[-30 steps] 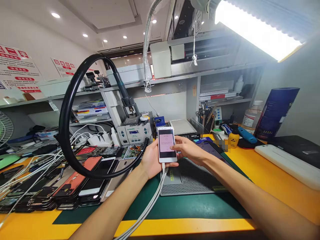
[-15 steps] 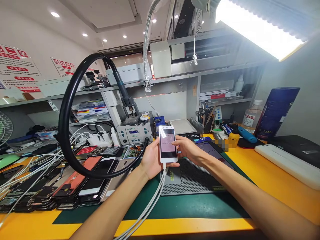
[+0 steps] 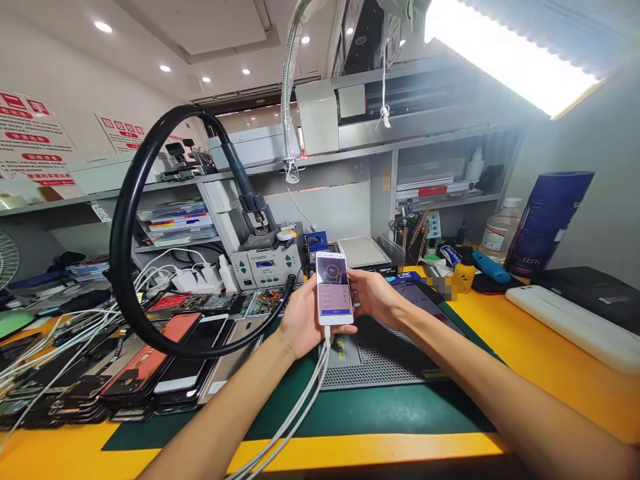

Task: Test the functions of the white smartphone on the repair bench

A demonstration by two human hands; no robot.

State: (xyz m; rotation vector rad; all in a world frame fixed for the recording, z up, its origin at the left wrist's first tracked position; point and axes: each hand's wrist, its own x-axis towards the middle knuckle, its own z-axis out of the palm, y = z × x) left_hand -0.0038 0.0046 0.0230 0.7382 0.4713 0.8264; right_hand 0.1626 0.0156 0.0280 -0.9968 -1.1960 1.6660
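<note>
A white smartphone (image 3: pixel 335 289) is held upright, its lit screen turned toward me and showing a ring with a number above a list and a blue bar. My left hand (image 3: pixel 301 317) wraps round its left side, with fingers behind and below it. At its right edge, my right hand (image 3: pixel 374 293) grips with curled fingers, the thumb beside the screen; some of those fingers are hidden behind the phone. White cables (image 3: pixel 320 377) run from the phone's bottom end down past my left wrist. Under the hands lies a grey perforated mat (image 3: pixel 385 363) on a green work mat (image 3: pixel 400 417).
Stacks of phones (image 3: pixel 175 363) cover the left side. A thick black hose (image 3: pixel 120 227) loops in front of the soldering station (image 3: pixel 265 265). To the right are a larger dark-screened device (image 3: pixel 425 298), a yellow bottle (image 3: pixel 464 277) and a white bar (image 3: pixel 570 327). A bright lamp (image 3: pixel 515 53) hangs overhead.
The phone's screen has switched from a plain pink dialog to a ring with a list. My right thumb has moved off the screen to its edge. The view has shifted slightly.
</note>
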